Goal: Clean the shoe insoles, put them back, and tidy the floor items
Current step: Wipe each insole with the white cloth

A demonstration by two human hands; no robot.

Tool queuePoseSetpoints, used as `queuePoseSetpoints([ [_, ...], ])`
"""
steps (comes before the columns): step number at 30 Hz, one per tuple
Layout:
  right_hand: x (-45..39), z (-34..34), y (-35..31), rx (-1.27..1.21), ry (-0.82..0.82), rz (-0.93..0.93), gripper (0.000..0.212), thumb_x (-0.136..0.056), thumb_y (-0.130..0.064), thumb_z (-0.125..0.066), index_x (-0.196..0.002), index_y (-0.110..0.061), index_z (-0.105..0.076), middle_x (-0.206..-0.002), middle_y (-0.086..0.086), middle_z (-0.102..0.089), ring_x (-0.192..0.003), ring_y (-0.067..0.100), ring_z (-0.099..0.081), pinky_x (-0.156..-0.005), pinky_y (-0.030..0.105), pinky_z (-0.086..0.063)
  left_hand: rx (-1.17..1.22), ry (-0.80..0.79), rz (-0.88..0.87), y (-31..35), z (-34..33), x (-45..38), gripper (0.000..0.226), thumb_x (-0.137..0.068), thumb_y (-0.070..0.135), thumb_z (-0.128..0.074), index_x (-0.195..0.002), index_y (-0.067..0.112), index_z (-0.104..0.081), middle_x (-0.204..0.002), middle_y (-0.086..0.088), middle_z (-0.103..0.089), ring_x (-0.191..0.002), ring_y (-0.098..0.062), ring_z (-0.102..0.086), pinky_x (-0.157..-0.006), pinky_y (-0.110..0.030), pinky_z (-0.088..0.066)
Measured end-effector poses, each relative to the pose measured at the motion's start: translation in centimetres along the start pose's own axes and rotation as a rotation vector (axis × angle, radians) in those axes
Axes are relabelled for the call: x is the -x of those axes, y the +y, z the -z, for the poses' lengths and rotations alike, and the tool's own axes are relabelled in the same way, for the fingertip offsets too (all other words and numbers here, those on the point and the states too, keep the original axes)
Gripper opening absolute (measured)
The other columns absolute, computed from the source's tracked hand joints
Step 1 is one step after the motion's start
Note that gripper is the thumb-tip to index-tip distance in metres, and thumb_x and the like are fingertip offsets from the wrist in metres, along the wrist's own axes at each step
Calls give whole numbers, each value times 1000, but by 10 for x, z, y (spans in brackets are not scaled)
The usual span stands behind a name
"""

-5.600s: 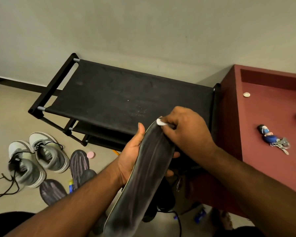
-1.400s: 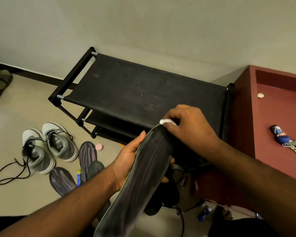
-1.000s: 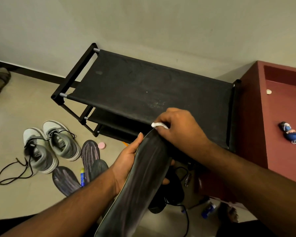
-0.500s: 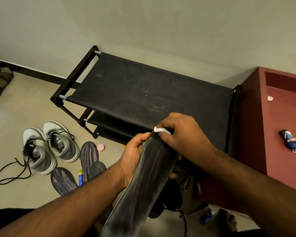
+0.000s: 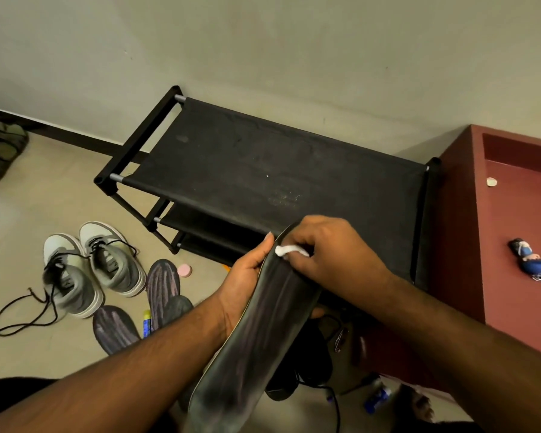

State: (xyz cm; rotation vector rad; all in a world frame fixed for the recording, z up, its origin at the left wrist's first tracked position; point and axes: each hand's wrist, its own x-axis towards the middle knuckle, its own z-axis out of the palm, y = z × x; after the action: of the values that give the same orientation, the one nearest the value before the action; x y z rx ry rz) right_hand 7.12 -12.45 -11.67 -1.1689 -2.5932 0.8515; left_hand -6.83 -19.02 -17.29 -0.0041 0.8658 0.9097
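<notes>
Wiping lower now, the right hand (image 5: 328,254) pinches a white wad (image 5: 289,250) that has slid just below the insole (image 5: 263,335) tip — cleaning continues. The left hand (image 5: 247,282) curls around the insole's edge; open air above the shoe rack (image 5: 263,170) leaves stroke room.

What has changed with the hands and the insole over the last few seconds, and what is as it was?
The right hand has drawn the white wipe from the tip of the black insole a little down its upper face. Nothing was taken up or let go. The left hand still grips the insole's edge, and the grey sneakers and the loose insoles lie on the floor as before.
</notes>
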Motion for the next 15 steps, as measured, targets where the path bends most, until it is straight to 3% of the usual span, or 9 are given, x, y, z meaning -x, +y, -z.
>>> queuePoseSetpoints([
  [4, -2, 6, 11, 109, 114, -97, 18, -93, -23, -56, -105, -21, -69, -97, -2, -59, -90, 14, -56, -81, 34, -49, 24, -59, -4, 0, -2, 1, 57, -90, 54, -47, -114, 9, -72, -125, -22, -63, -117, -43, -55, -105, -64, -32],
  [8, 0, -3, 1, 12, -23, 25, 16, -89, -22, -61, -99, -20, -73, -95, -3, -63, -88, 13, -59, -80, 36, -51, 20, -35, -64, 0, -5, 1, 45, -85, 41, -52, -88, 5, -79, -92, -19, -72, -81, -34, -70, -80, -50, -55],
  [10, -1, -1, 2, -11, -4, 2, 15, -88, -23, -63, -98, -21, -74, -94, -3, -64, -87, 12, -60, -79, 36, -51, 15, -32, -44, 0, -5, 1, 49, -87, 45, -52, -100, 5, -76, -104, -22, -70, -93, -38, -66, -91, -57, -48],
  [13, -5, 8, 18, 11, 172, -102, 13, -88, -23, -64, -95, -20, -73, -92, -3, -64, -87, 13, -59, -80, 37, -50, -22, -77, -3, -2, -3, 0, 64, -89, 55, -48, -125, 5, -65, -135, -27, -54, -126, -45, -48, -106, -64, -31],
  [15, -6, 9, 21, 37, 222, -113, 13, -87, -20, -63, -95, -20, -73, -92, -2, -64, -88, 14, -60, -80, 37, -50, -14, -108, 23, -4, 0, -1, 70, -89, 60, -45, -126, 5, -64, -138, -28, -51, -128, -44, -47, -106, -61, -32],
])
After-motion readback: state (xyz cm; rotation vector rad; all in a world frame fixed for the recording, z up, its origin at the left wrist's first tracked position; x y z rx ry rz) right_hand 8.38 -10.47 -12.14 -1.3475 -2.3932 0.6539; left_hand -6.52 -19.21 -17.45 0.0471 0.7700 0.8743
